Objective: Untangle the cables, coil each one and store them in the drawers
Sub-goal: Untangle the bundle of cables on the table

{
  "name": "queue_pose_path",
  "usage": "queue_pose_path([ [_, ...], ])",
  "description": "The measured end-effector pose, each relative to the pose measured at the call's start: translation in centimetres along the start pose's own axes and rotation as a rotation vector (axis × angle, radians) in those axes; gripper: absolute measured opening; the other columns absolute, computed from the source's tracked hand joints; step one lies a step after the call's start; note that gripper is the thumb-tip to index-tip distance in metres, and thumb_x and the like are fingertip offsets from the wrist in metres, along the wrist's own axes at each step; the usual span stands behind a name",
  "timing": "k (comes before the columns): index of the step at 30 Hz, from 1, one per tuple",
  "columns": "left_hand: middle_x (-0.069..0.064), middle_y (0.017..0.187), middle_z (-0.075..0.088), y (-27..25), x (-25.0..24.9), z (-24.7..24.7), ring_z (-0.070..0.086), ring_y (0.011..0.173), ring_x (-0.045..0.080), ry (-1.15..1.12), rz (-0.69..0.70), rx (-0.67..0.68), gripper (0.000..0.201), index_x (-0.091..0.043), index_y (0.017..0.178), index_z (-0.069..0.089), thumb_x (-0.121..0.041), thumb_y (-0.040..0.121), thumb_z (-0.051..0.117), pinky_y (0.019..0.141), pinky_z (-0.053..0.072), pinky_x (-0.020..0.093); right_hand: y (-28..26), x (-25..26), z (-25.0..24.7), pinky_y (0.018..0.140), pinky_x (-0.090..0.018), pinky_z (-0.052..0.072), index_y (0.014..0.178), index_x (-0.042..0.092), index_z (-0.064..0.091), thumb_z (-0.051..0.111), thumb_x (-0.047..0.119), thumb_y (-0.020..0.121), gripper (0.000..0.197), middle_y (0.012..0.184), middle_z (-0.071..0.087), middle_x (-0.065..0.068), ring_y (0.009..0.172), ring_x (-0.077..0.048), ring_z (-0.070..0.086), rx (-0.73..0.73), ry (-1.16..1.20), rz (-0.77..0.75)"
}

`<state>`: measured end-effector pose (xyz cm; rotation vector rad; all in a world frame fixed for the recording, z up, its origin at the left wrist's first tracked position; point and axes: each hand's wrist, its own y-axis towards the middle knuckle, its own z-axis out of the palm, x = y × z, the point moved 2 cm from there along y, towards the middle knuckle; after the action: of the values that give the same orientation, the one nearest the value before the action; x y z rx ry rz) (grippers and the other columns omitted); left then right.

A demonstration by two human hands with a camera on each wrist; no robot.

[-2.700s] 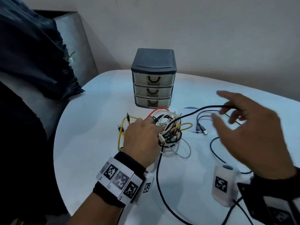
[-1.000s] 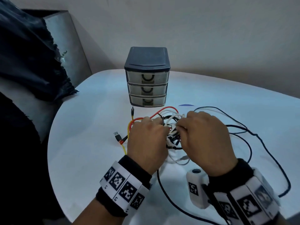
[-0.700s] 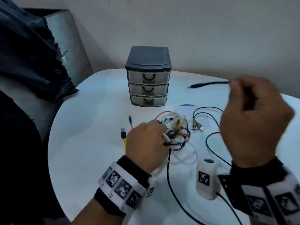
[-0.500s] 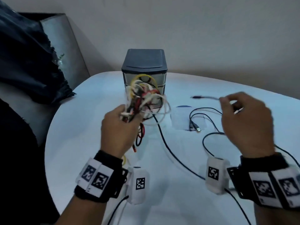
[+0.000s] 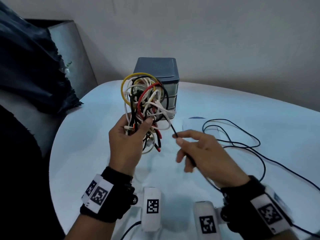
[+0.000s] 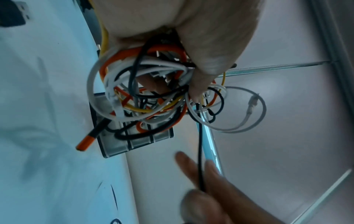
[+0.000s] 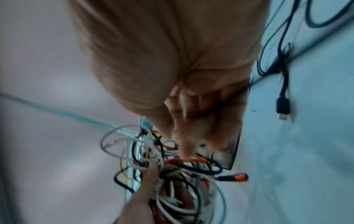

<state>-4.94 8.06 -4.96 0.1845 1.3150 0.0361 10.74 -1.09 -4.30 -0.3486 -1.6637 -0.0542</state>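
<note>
Head view: left fingers [image 5: 147,121] clutch yellow-red-white-black cable tangle [image 5: 145,101]; right fingers [image 5: 180,141] pinch its black strand [image 5: 170,125].

Background as I see it: white round table [image 5: 97,135] at centre; plain grey wall [image 5: 207,32] from 10 to 2 o'clock; grey upholstered seat [image 5: 72,54], draped with dark fringed cloth [image 5: 29,70], at 9 to 10 o'clock.

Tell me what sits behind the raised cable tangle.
Behind the cable tangle, gripped by the left hand, stands the drawer unit. Its dark top and right side show; the drawer fronts and handles are mostly covered.
</note>
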Motion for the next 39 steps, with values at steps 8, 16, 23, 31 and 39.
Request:
queue_pose_path([
  [8,0.002,0.084,0.077,-0.8,-0.4,0.4,0.073,0.079,0.017,0.052,0.009,0.260,0.019,-0.015,0.094,0.074,-0.001,0.081,0.073,0.066,0.054,0.020,0.4,0.8,-1.4,0.045,-0.010,0.031,0.090,0.020,0.079,0.063,0.014,0.093,0.017,0.052,0.049,0.004,0.045,-0.004,0.036,-0.188,-0.025,-0.228],
  [16,-0.004,0.081,0.075,-1.2,0.9,0.5,0.071,0.080,0.023,0.350,-0.039,0.325,0.014,-0.026,0.091,0.072,-0.014,0.085,0.075,0.079,0.058,0.044,0.6,0.3,-1.2,0.055,-0.018,0.042,0.094,0.015,0.071,0.054,0.003,0.097,0.021,0.073,0.071,-0.001,0.055,-0.006,0.056,-0.229,0.029,-0.172],
  [23,-0.003,0.078,0.064,-1.6,-0.8,2.8,0.059,0.074,0.029,1.136,0.427,0.138,0.017,-0.024,0.084,0.058,-0.016,0.073,0.067,0.054,0.031,0.029,-2.5,4.9,0.4,0.070,-0.016,0.046,0.085,0.025,0.069,0.060,0.054,0.088,0.031,0.081,0.070,0.012,0.082,-0.006,0.065,-0.606,-0.269,-0.547],
  [31,-0.003,0.074,0.063,-2.5,-0.5,3.3,0.058,0.070,0.030,1.199,0.558,0.323,0.026,-0.024,0.082,0.068,-0.007,0.063,0.064,0.055,0.031,0.026,-1.2,3.3,-3.0,0.047,-0.017,0.034,0.065,0.012,0.069,0.073,0.030,0.087,0.029,0.047,0.061,0.000,0.038,-0.006,0.042,-0.461,-0.227,-0.269],
  [39,-0.004,0.069,0.049,0.1,-1.1,0.8,0.052,0.070,0.033,1.256,0.267,0.113,0.005,-0.022,0.082,0.055,-0.020,0.081,0.058,0.060,0.033,0.030,-2.9,4.3,-3.2,0.051,-0.022,0.035,0.064,0.015,0.068,0.066,0.033,0.088,0.030,0.047,0.051,-0.009,0.044,-0.020,0.039,-0.327,0.084,-0.309],
])
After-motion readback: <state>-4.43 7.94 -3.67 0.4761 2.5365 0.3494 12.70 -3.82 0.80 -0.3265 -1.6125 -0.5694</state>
